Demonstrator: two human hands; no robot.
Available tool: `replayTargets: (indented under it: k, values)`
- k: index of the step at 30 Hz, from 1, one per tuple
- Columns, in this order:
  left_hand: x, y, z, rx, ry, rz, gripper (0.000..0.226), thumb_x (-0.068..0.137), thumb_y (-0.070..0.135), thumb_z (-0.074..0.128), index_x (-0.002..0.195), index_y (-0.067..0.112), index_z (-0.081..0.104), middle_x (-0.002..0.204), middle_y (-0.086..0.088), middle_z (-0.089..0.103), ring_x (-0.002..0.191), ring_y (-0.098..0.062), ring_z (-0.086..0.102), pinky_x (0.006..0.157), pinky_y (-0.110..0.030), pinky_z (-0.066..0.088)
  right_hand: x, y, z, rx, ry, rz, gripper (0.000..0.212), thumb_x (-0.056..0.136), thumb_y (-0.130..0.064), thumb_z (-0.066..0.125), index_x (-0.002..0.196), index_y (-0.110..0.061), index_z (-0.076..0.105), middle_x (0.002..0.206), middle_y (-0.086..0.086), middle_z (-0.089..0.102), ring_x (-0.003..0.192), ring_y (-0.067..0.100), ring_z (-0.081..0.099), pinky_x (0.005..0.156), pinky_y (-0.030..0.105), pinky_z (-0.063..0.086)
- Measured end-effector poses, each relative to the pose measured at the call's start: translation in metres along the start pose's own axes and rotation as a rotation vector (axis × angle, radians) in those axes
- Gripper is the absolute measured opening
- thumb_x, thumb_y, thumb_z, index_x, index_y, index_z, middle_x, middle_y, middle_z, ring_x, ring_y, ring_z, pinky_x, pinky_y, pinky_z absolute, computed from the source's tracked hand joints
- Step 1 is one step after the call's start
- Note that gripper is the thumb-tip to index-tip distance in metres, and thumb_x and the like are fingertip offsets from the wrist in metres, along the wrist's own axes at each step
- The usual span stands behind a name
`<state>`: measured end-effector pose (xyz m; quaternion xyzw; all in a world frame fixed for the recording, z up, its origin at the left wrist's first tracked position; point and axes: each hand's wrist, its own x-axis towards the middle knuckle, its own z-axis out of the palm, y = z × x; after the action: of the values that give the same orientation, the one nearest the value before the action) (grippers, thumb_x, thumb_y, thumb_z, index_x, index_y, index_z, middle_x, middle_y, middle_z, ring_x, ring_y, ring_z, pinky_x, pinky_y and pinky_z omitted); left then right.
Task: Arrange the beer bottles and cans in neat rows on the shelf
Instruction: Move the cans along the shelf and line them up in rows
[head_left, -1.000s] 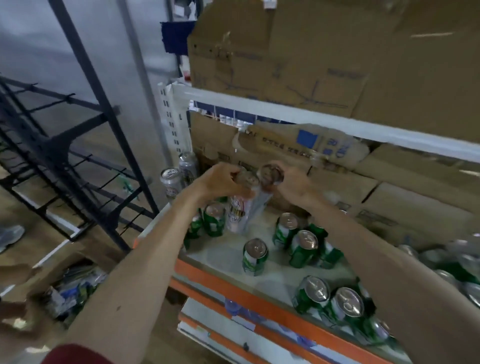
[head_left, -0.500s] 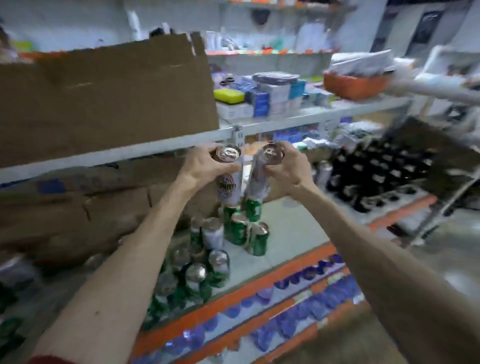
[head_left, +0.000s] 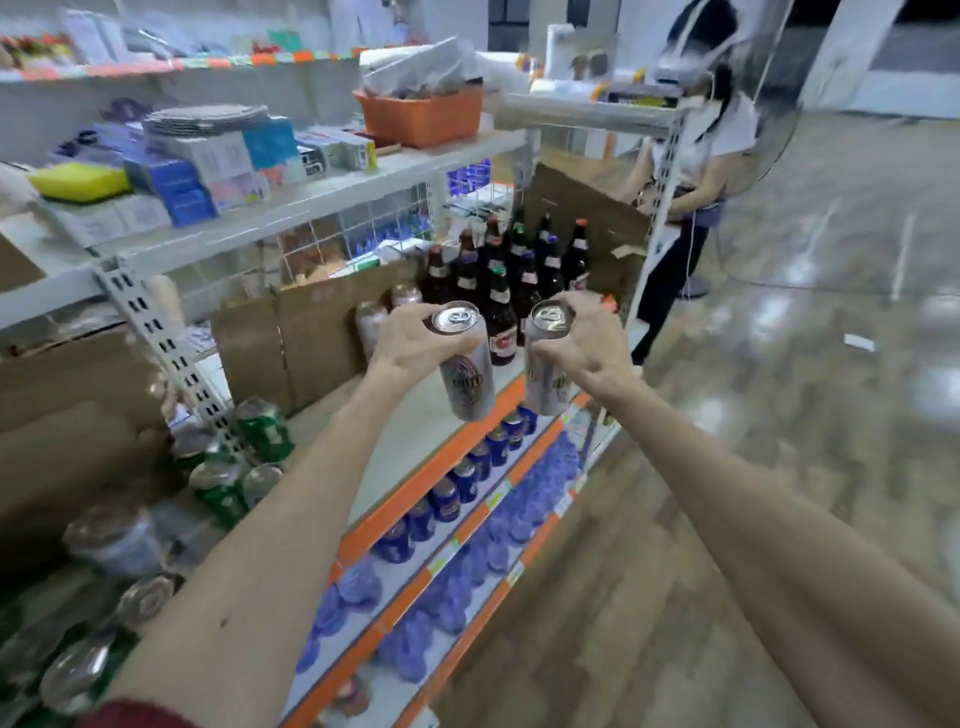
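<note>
**Two tall cans held over the beer shelf**

The orange-edged shelf (head_left: 415, 486) runs away from me toward the right. At its far end a cluster of brown bottles (head_left: 498, 280) stands upright and close together. At its near left end sits a blurred huddle of green cans (head_left: 260, 431). My left hand (head_left: 410, 343) curls round the upper part of the left can (head_left: 465, 374), tall and silver. My right hand (head_left: 587, 343) grips the right can (head_left: 545, 374) likewise near its top. Both cans hang nearly upright in the air above the shelf's front edge, side by side, just apart, before the bottles.
</note>
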<state>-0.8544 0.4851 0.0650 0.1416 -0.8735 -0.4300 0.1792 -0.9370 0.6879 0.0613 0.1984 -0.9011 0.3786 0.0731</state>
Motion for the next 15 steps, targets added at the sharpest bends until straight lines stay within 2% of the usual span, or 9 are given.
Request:
replayTargets:
  k: [3, 7, 10, 13, 15]
  values:
    - [0.03, -0.01, 0.018, 0.004, 0.012, -0.02, 0.053, 0.057, 0.057, 0.081, 0.099, 0.024, 0.079, 0.092, 0.002, 0.076, 0.09, -0.014, 0.069, 0.077, -0.038, 0.055, 0.025, 0.011, 0.015, -0.005, -0.024, -0.022, 0.041, 0.069, -0.026, 0.075, 0.105, -0.017, 0.06, 0.093, 0.003, 0.067, 0.086, 0.023, 0.061, 0.074, 0.037, 0.052]
    - [0.08, -0.034, 0.03, 0.005, 0.031, -0.058, 0.041, 0.065, 0.048, 0.086, 0.096, 0.022, 0.079, 0.091, 0.001, 0.076, 0.084, -0.012, 0.067, 0.074, -0.038, 0.055, 0.076, 0.02, 0.045, -0.012, -0.098, -0.063, 0.039, 0.072, -0.027, 0.077, 0.105, -0.016, 0.06, 0.092, -0.001, 0.064, 0.086, 0.019, 0.059, 0.069, 0.029, 0.041]
    - [0.118, -0.052, 0.027, 0.0, 0.05, -0.104, 0.032, 0.069, 0.039, 0.087, 0.092, 0.018, 0.079, 0.087, -0.003, 0.076, 0.071, -0.007, 0.06, 0.07, -0.038, 0.055, 0.118, 0.019, 0.075, -0.023, -0.161, -0.075, 0.044, 0.07, -0.029, 0.077, 0.109, -0.017, 0.06, 0.098, 0.001, 0.066, 0.089, 0.022, 0.059, 0.073, 0.031, 0.044]
    - [0.146, -0.069, 0.018, 0.014, 0.075, -0.17, 0.027, 0.069, 0.033, 0.086, 0.091, 0.019, 0.079, 0.087, -0.001, 0.076, 0.073, -0.004, 0.06, 0.064, -0.022, 0.049, 0.153, 0.013, 0.105, -0.033, -0.237, -0.084, 0.048, 0.07, -0.027, 0.078, 0.113, -0.017, 0.061, 0.103, 0.003, 0.068, 0.095, 0.024, 0.062, 0.082, 0.037, 0.05]
    - [0.161, -0.084, 0.012, 0.041, 0.1, -0.232, 0.03, 0.065, 0.036, 0.086, 0.091, 0.022, 0.079, 0.086, 0.002, 0.076, 0.078, -0.008, 0.065, 0.068, -0.026, 0.051, 0.173, 0.008, 0.124, -0.015, -0.277, -0.094, 0.051, 0.069, -0.026, 0.078, 0.116, -0.016, 0.061, 0.105, 0.003, 0.068, 0.096, 0.024, 0.062, 0.083, 0.034, 0.05]
